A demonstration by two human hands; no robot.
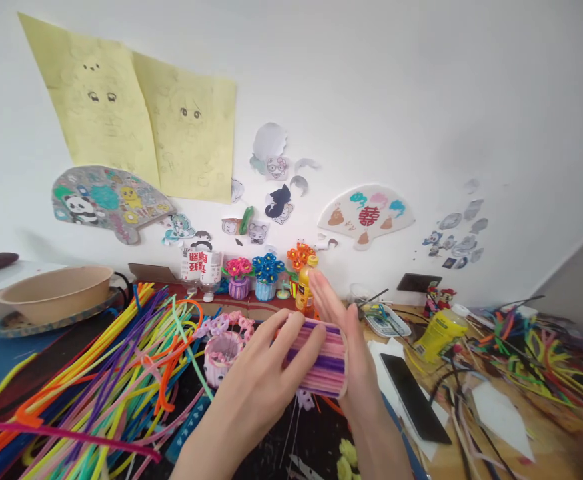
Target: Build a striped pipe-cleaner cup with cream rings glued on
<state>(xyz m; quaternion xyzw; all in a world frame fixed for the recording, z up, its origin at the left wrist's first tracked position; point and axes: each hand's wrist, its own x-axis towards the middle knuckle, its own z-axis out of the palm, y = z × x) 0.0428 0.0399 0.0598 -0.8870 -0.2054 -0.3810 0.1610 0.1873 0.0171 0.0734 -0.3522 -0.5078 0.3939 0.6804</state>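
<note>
A small round pot, wrapped in pink and purple pipe cleaners, lies on its side between my hands. My left hand curls over it from the left, fingers spread across its striped side. Against its right end rests the palm of my right hand, with the fingers stretched out upward. Just left of my left hand stands a similar pink pot with pink and lilac pipe-cleaner flowers. Below the hands, a lilac flower and scissors lie on the dark work surface, partly hidden.
Loose pipe cleaners cover the left side, near a beige basin. Finished flower pots and a yellow-capped drink bottle stand along the wall. At right are a phone, a yellow bottle and more pipe cleaners.
</note>
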